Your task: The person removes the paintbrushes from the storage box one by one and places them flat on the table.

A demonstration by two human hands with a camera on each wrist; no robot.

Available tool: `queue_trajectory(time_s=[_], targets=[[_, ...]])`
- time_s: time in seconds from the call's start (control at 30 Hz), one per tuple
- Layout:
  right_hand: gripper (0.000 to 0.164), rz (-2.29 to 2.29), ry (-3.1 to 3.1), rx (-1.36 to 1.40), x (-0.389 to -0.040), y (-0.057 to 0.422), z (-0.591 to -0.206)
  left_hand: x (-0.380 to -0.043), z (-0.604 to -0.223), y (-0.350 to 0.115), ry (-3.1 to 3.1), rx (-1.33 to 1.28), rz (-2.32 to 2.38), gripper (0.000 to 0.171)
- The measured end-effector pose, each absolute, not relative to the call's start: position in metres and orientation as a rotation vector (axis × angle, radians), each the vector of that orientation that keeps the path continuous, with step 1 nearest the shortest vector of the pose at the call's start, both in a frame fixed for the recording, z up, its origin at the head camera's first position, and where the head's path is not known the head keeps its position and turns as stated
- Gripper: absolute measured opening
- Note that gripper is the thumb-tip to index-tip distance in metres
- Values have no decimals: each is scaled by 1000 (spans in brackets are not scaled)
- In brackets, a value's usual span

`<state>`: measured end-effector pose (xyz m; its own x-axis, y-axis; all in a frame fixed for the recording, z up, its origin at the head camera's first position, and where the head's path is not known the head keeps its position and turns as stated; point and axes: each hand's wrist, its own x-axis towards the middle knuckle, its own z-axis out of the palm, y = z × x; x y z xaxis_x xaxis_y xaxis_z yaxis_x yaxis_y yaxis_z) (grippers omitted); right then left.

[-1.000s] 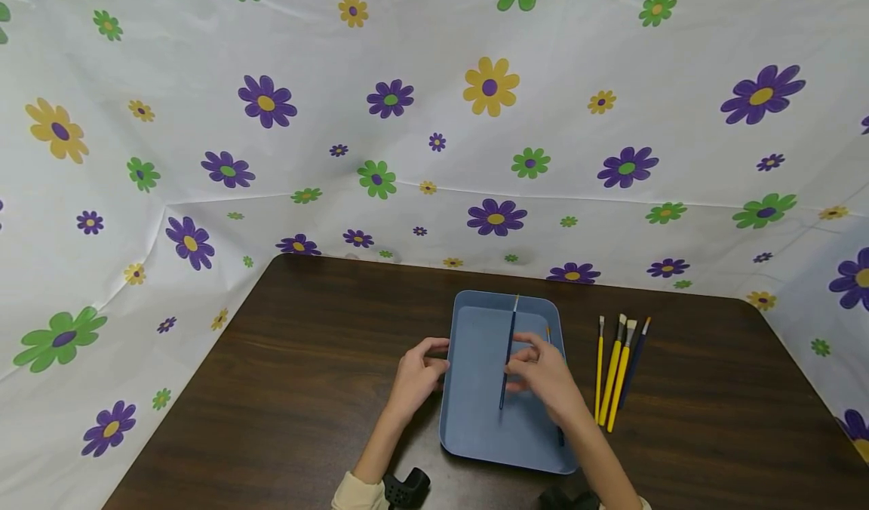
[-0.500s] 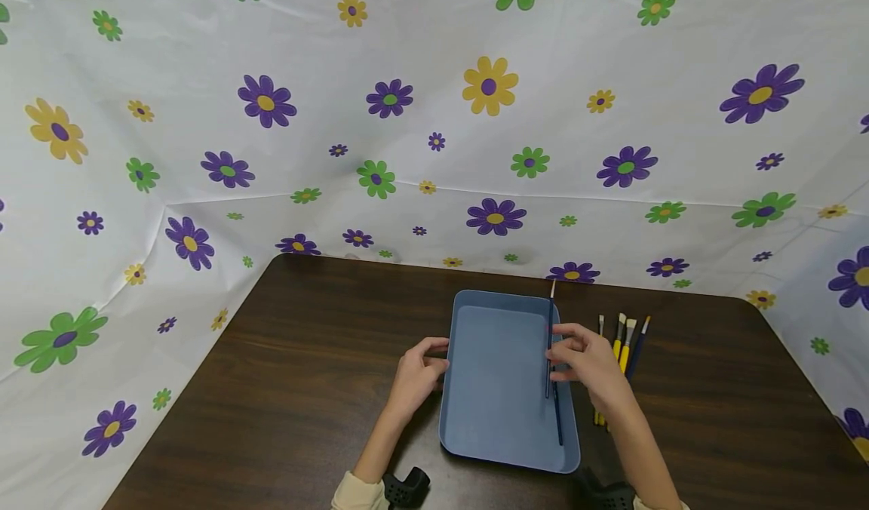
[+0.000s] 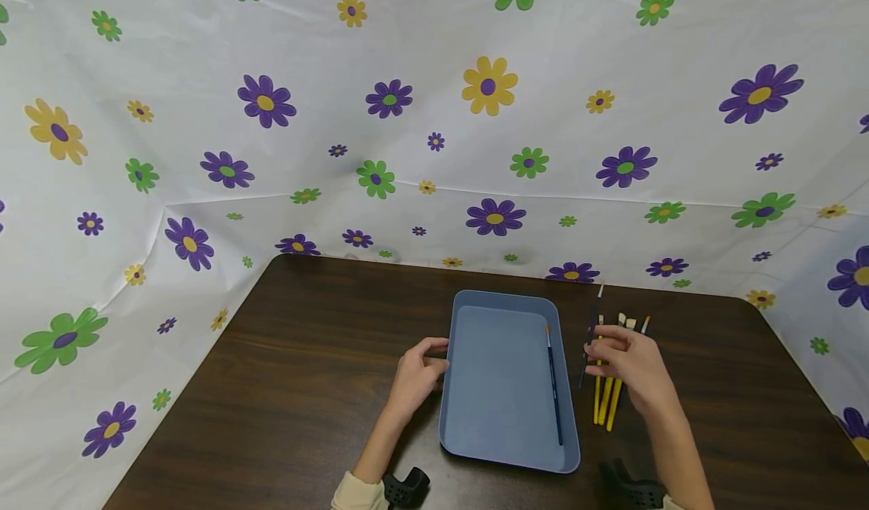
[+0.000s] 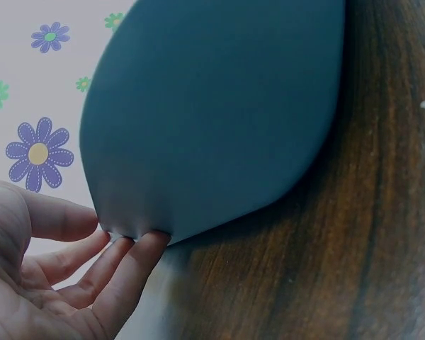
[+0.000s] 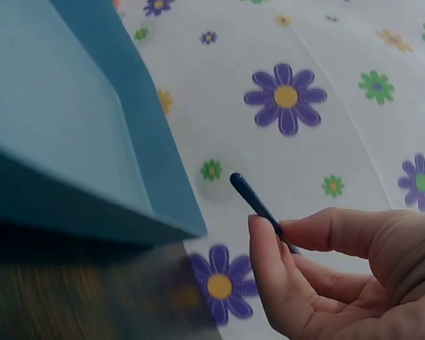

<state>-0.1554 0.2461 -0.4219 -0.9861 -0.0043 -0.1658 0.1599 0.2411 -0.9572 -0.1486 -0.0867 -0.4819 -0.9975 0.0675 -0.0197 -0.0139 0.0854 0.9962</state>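
A slim dark blue paintbrush [image 3: 591,336] is pinched between the thumb and fingers of my right hand [image 3: 634,363], its pale tip pointing away from me. The rounded handle end of this paintbrush [image 5: 249,191] sticks out past the fingertips in the right wrist view. That hand hovers right of the blue-grey tray [image 3: 498,389], overlapping a group of brushes on the table. My left hand [image 3: 416,378] holds the tray's left edge, with thumb and fingertips at the wall [image 4: 138,219]. Inside the tray, along its right side, lies another dark blue paintbrush [image 3: 554,389].
Several paintbrushes with yellow handles [image 3: 611,404] lie side by side right of the tray, partly hidden by my right hand. A dark blue one [image 3: 646,324] lies at their right. The dark wooden table [image 3: 326,321] meets a white flowered sheet [image 3: 407,133] behind.
My right hand has carried the dark blue paintbrush rightward from over the tray's middle, across its right rim, to the brushes on the table. My left hand has stayed at the tray's edge.
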Motion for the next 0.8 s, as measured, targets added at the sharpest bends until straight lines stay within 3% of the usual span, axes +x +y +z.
queue_trajectory(time_s=[0.8], targets=[[54,-1714,2467,335,-154,299,-431,-150,-484,-87,2280,55,2057,38]])
